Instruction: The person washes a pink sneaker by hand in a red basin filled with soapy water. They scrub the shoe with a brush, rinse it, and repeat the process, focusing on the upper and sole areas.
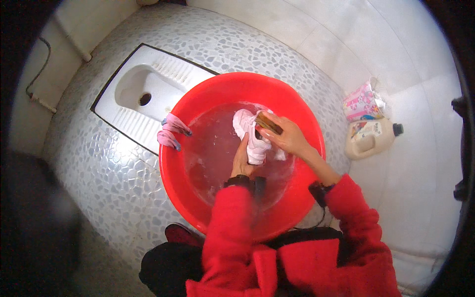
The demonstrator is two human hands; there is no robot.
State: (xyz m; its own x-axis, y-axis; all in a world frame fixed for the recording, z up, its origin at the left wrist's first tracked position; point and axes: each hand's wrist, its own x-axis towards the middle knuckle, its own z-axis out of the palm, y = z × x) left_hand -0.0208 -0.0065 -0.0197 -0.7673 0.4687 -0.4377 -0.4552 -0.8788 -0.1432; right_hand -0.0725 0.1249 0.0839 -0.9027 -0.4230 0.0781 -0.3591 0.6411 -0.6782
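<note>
My left hand (241,161) grips a pale pink shoe (254,147) from its left side, above the water (211,152) in a large red plastic basin (237,83). In my right hand (289,137) is a scrubbing brush with a wooden back (270,124), held against the upper part of the shoe; its bristles are hidden. The water looks cloudy, with some suds. Beside the shoe, a whitish thing (280,154) shows partly behind my right hand. Two folded pieces of pink cloth (173,131) with grey-blue ends hang over the basin's left rim.
Left of the basin, a white squat toilet (163,70) is set in the pebble-patterned floor (130,170). Along the right wall stand a beige detergent jug (367,139) with a dark cap and a pink flowered packet (362,102). A hose (46,55) hangs at the far left wall.
</note>
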